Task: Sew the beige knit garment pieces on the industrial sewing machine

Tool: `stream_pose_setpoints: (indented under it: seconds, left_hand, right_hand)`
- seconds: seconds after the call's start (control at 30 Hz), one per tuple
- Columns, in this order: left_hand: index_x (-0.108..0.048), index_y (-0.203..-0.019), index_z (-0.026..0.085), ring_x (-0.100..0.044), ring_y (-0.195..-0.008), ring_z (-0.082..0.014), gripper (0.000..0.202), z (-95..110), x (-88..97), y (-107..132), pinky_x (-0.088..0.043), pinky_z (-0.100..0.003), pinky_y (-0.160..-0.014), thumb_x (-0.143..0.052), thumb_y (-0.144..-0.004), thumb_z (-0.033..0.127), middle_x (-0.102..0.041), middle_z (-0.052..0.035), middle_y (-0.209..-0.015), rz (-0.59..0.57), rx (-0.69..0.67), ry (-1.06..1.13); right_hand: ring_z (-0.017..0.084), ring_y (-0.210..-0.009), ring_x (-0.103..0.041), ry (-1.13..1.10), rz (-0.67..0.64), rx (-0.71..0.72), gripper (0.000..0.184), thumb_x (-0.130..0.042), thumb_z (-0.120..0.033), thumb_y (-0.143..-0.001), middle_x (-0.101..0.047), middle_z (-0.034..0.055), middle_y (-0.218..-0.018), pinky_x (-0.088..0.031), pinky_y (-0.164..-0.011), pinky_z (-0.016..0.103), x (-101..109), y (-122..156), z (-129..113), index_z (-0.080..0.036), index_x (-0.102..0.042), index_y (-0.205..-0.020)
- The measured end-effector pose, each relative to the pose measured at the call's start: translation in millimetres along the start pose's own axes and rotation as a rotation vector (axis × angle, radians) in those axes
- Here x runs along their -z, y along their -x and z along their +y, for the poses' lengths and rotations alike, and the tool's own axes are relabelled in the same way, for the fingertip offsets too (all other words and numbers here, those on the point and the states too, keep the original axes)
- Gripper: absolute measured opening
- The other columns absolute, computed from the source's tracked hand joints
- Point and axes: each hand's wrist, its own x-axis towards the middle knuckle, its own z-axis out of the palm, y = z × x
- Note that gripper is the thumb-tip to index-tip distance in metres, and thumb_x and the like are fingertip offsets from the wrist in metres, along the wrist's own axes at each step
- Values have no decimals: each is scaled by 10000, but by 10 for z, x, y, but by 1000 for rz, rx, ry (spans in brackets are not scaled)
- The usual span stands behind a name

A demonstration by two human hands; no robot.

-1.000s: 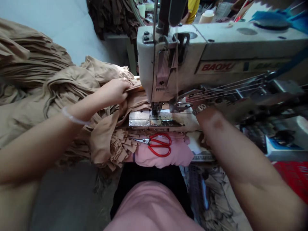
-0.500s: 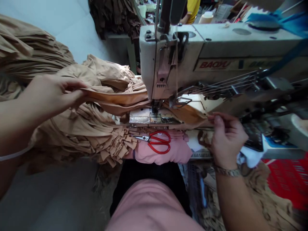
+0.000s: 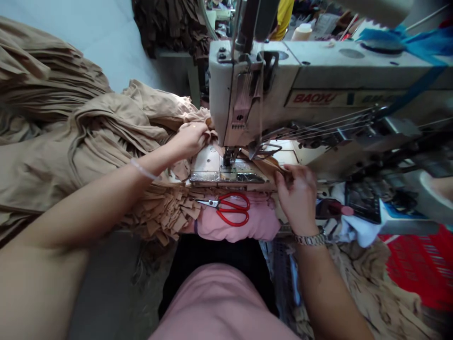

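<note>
The left hand (image 3: 189,137) lies on the edge of the fabric heap (image 3: 88,141), which spreads to its left and behind it. Just right of this hand stands the presser foot (image 3: 228,160), under the head of the sewing machine (image 3: 318,75). The right hand (image 3: 297,193) is on the other side of the foot, upon the fabric strip (image 3: 265,164). Between both hands, nearer to the person, the scissors (image 3: 230,210) lie on a folded cloth (image 3: 247,229). A basket (image 3: 424,269) sits to the right of the right hand

The left hand (image 3: 191,137) has come back from the far left to the tan fabric (image 3: 106,137) just beside the sewing machine (image 3: 247,85). The right hand (image 3: 297,193) has shifted left, nearer the needle plate (image 3: 230,172), pinching the fabric there.
</note>
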Motion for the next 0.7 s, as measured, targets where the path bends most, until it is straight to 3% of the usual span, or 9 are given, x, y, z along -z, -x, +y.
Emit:
stream_pose_setpoints:
  seconds: [0.1,0.17,0.27,0.33,0.37,0.47,0.57,0.63,0.7]
  left_hand:
    - [-675,-1039,143,-603,-965,-206,341,-78,45,-320,-497,-356,-962,-500,-907,404,-701,-69,-1006,11,-21,158]
    - [-685,-1003,147,-589,-865,-184,401,-108,207,-332,-524,-345,-892,-532,-886,499,-702,-41,-908,23,22,213]
    - [-707,-904,153,-529,-681,-156,485,-158,620,-19,-521,-340,-720,-543,-840,606,-643,-19,-739,82,131,199]
    - [-729,-879,179,-415,-530,-110,483,-190,946,332,-435,-292,-583,-622,-768,637,-531,20,-577,75,325,150]
    - [-739,-890,193,-388,-506,-97,484,-200,1100,516,-383,-263,-552,-640,-746,644,-502,30,-544,49,469,130]
    - [-757,-943,183,-406,-580,-77,419,-187,1438,973,-329,-206,-570,-656,-768,550,-580,35,-656,63,698,68]
    - [-738,-1004,170,-424,-586,-86,439,-93,1487,1161,-362,-205,-570,-618,-828,554,-557,34,-663,163,792,79]
    - [-721,-1035,176,-477,-585,-118,462,24,1328,1139,-420,-243,-570,-544,-900,581,-579,12,-670,234,702,179]
    - [-712,-1075,173,-587,-685,-163,456,169,1028,1052,-503,-291,-637,-497,-951,556,-679,-35,-815,138,414,320]
  right_hand:
    - [253,-982,-625,-177,34,-95,247,-585,-389,-905,-690,101,-966,-494,-947,473,46,18,26,-179,-709,-945]
    - [205,-885,-647,-450,140,-287,239,-662,-413,-850,-701,57,-902,-524,-901,418,95,15,40,-192,-715,-921]
    - [166,-822,-657,-990,325,-593,242,-736,-422,-764,-691,9,-855,-561,-838,369,206,-44,170,-218,-699,-889]
    - [185,-891,-673,-1246,319,-665,213,-704,-420,-779,-695,21,-886,-571,-855,381,284,-108,316,-238,-690,-888]
    - [206,-925,-679,-1290,286,-661,210,-680,-430,-796,-699,38,-897,-574,-858,398,312,-138,382,-242,-690,-889]
    - [261,-953,-687,-1169,247,-530,291,-575,-496,-856,-698,91,-923,-576,-827,442,310,-183,418,-228,-682,-893]
    - [200,-781,-671,-978,376,-396,299,-548,-485,-878,-669,63,-835,-570,-710,348,192,-129,129,-209,-650,-826]
    - [148,-655,-618,-888,303,-295,220,-622,-405,-865,-649,28,-758,-541,-620,283,90,-68,-162,-196,-654,-802]
    - [176,-743,-647,-646,-130,79,207,-572,-354,-922,-690,51,-838,-566,-686,320,-4,-36,-409,-190,-697,-926]
